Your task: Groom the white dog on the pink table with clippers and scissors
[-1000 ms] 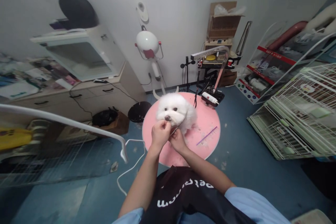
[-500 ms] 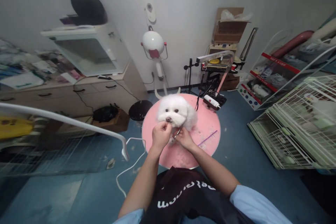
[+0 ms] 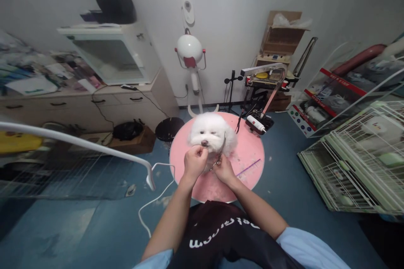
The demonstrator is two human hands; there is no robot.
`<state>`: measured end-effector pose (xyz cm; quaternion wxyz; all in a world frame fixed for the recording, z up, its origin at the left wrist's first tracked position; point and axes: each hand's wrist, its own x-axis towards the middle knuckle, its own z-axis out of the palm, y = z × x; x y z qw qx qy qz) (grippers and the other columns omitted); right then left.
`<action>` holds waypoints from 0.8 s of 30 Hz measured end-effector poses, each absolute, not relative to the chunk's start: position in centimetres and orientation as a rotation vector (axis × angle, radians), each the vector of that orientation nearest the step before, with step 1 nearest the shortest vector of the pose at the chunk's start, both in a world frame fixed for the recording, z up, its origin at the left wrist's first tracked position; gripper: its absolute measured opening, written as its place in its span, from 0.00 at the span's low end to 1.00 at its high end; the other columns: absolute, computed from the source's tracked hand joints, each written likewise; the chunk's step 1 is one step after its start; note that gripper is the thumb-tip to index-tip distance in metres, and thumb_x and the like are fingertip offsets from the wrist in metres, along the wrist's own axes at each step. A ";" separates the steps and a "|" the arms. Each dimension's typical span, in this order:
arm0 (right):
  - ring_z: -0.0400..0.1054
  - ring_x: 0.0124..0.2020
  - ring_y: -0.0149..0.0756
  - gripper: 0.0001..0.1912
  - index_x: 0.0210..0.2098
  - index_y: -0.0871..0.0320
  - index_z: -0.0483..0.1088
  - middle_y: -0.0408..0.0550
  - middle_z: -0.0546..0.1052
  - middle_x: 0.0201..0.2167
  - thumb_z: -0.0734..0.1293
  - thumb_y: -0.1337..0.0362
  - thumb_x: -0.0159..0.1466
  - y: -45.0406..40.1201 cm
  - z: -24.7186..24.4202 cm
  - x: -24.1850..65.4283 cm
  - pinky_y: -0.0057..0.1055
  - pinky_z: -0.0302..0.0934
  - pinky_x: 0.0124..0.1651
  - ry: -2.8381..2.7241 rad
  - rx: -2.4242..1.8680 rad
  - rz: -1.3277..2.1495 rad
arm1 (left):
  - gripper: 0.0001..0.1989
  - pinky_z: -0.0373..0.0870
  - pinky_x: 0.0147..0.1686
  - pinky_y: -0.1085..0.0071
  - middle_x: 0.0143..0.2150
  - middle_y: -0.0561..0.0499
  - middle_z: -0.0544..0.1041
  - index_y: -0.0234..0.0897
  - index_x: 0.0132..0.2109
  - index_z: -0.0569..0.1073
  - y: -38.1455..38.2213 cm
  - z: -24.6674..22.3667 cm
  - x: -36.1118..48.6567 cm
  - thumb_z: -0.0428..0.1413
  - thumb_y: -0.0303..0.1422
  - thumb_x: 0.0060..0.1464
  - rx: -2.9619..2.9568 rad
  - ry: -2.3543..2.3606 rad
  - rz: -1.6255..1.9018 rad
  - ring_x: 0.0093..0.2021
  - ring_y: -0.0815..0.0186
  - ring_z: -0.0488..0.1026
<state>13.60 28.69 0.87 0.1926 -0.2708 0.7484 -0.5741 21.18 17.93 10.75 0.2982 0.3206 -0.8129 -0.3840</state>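
A fluffy white dog (image 3: 210, 128) faces me on the round pink table (image 3: 214, 187). My left hand (image 3: 195, 162) is closed in a pinch at the dog's chin, just below its nose; it seems to grip the muzzle fur, though the fingertips are partly hidden. In my right hand (image 3: 224, 170) is a pair of scissors (image 3: 217, 162). Their finger rings are at my fingers, and the blades point up along the right side of the dog's face. A purple comb (image 3: 248, 168) lies on the table right of my right hand.
A grooming arm (image 3: 268, 96) with a black tray holding a white bottle (image 3: 256, 123) stands at the table's back right. Loose fur tufts lie on the table. A black stool (image 3: 169, 129) stands back left. Wire cages (image 3: 356, 164) are at the right, and a white bar (image 3: 94, 141) crosses the left.
The scissors have swung upright, their blades now beside the dog's cheek instead of lower by its chin. My left hand stays at the muzzle. The view has shifted slightly.
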 end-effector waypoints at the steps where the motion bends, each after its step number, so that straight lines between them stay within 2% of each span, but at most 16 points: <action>1: 0.71 0.32 0.36 0.11 0.35 0.56 0.63 0.46 0.74 0.32 0.65 0.69 0.52 28.7 0.7 13.5 0.33 0.67 0.36 2.072 -0.754 -1.621 | 0.12 0.54 0.26 0.73 0.19 0.56 0.61 0.37 0.20 0.62 17.9 10.8 21.2 0.49 0.34 0.48 0.850 -2.159 -1.022 0.22 0.71 0.59; 6: 0.72 0.33 0.35 0.13 0.35 0.56 0.62 0.45 0.74 0.33 0.66 0.68 0.50 27.9 -0.3 13.4 0.30 0.67 0.34 1.940 -0.716 -1.712 | 0.12 0.53 0.27 0.73 0.18 0.56 0.60 0.37 0.19 0.61 18.2 11.0 21.2 0.49 0.34 0.47 0.853 -2.150 -1.033 0.22 0.71 0.59; 10: 0.71 0.29 0.33 0.15 0.35 0.56 0.61 0.43 0.73 0.30 0.67 0.65 0.49 27.0 -0.6 13.4 0.29 0.66 0.31 1.746 -0.584 -1.806 | 0.12 0.53 0.27 0.73 0.18 0.55 0.60 0.37 0.19 0.62 18.4 10.7 21.3 0.50 0.36 0.46 0.890 -2.086 -1.131 0.23 0.71 0.59; 13: 0.71 0.30 0.32 0.19 0.34 0.55 0.60 0.42 0.73 0.30 0.70 0.62 0.45 27.3 -1.1 13.7 0.29 0.67 0.33 1.602 -0.423 -1.897 | 0.15 0.54 0.26 0.73 0.18 0.53 0.64 0.36 0.19 0.66 18.3 9.7 21.3 0.52 0.41 0.46 0.968 -1.938 -1.417 0.23 0.71 0.60; 16: 0.70 0.30 0.33 0.22 0.33 0.55 0.61 0.41 0.72 0.28 0.72 0.60 0.42 29.1 -2.2 14.5 0.29 0.67 0.33 1.619 -0.337 -1.909 | 0.19 0.48 0.21 0.75 0.16 0.55 0.62 0.35 0.20 0.66 18.2 8.6 20.8 0.57 0.46 0.43 1.065 -1.625 -1.814 0.18 0.74 0.54; 20: 0.60 0.16 0.29 0.17 0.25 0.55 0.60 0.36 0.64 0.14 0.68 0.51 0.50 32.5 -3.1 15.1 0.26 0.58 0.20 1.790 -0.406 -1.545 | 0.18 0.44 0.18 0.78 0.17 0.59 0.61 0.35 0.23 0.64 19.7 8.2 19.1 0.62 0.42 0.37 1.075 -1.126 -2.086 0.17 0.78 0.52; 22: 0.58 0.14 0.29 0.18 0.22 0.55 0.58 0.36 0.62 0.12 0.64 0.49 0.55 33.8 -2.6 14.7 0.26 0.56 0.19 1.840 -0.493 -1.343 | 0.17 0.43 0.17 0.79 0.19 0.60 0.61 0.35 0.26 0.64 21.0 8.7 18.1 0.63 0.40 0.35 1.055 -0.901 -2.229 0.17 0.79 0.52; 24: 0.61 0.17 0.30 0.18 0.20 0.55 0.59 0.39 0.64 0.14 0.63 0.50 0.58 34.8 -1.4 13.9 0.27 0.58 0.21 1.865 -0.637 -1.134 | 0.17 0.43 0.16 0.79 0.20 0.60 0.61 0.35 0.28 0.65 22.2 9.4 17.4 0.63 0.38 0.34 1.006 -0.706 -2.354 0.17 0.79 0.52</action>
